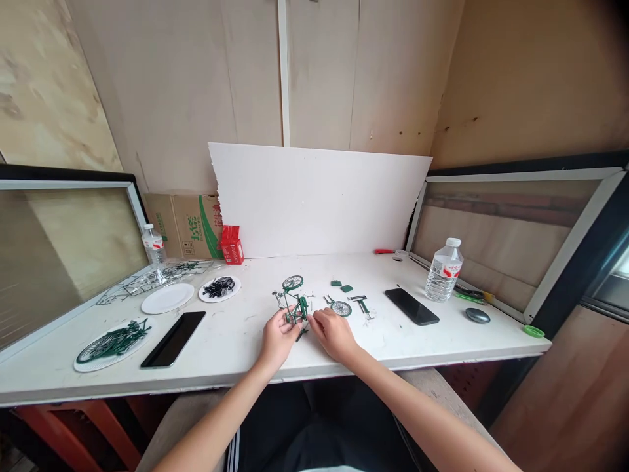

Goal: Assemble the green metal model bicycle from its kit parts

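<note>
Head view: a green model bicycle point(302, 306) lies over the bench point(383, 344), near its front edge, with the left hand point(280, 335) holding it between thumb and fingers; one spoked wheel point(293, 282) points away from the person. The right hand point(330, 331) has its fingers curled, the tips at the near right side of the bicycle; whether they grip a part cannot be told. A small dark green piece point(301, 334) shows between the two hands. Just beyond the right hand lies a loose spoked wheel point(341, 309), with slender green parts point(363, 307) to its right and two small green blocks point(346, 288) behind it. Farther right are a black phone point(411, 306), a water bottle point(443, 270) standing upright, and a dark oval object point(477, 315). To the left, a round plate point(236, 286) bears black parts point(219, 286), a second plate point(167, 298) lies just beside it, and nearer the person a third plate point(128, 352) carries a heap of green pieces point(115, 341), next to another dark-screened phone point(173, 339)
</note>
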A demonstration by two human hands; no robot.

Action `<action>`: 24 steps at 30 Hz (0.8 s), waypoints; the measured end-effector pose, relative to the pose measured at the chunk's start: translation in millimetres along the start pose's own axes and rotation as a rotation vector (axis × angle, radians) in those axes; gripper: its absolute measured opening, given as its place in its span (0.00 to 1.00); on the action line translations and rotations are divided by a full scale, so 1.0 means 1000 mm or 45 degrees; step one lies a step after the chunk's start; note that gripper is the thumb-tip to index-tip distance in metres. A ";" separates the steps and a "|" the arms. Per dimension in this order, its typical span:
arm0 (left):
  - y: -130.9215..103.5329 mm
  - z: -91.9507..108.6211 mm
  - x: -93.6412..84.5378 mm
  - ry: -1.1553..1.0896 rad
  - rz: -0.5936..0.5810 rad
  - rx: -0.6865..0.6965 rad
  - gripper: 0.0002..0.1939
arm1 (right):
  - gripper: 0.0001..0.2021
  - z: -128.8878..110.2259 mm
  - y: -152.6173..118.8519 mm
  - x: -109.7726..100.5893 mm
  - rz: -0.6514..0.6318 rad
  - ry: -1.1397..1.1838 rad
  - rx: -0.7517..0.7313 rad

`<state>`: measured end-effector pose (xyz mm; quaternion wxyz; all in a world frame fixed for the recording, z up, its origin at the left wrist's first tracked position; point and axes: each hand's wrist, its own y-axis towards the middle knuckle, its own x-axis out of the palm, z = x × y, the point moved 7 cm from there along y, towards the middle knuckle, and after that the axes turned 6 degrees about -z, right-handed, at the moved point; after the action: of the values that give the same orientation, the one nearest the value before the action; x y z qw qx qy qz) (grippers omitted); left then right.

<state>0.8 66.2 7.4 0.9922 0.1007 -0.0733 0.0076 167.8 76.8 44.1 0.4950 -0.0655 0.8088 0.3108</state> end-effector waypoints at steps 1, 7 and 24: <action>0.000 0.001 0.000 0.017 0.000 0.002 0.30 | 0.21 0.000 0.000 -0.001 0.007 0.015 0.011; 0.000 0.000 0.000 -0.004 -0.008 -0.010 0.34 | 0.04 -0.001 -0.002 -0.005 0.058 0.112 -0.001; 0.001 0.003 -0.001 0.078 -0.029 0.030 0.27 | 0.22 0.005 0.004 0.007 -0.100 -0.048 0.062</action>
<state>-0.3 67.0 10.2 0.9927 0.1128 -0.0417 0.0002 166.8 84.3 38.1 0.5233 -0.0794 0.8035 0.2725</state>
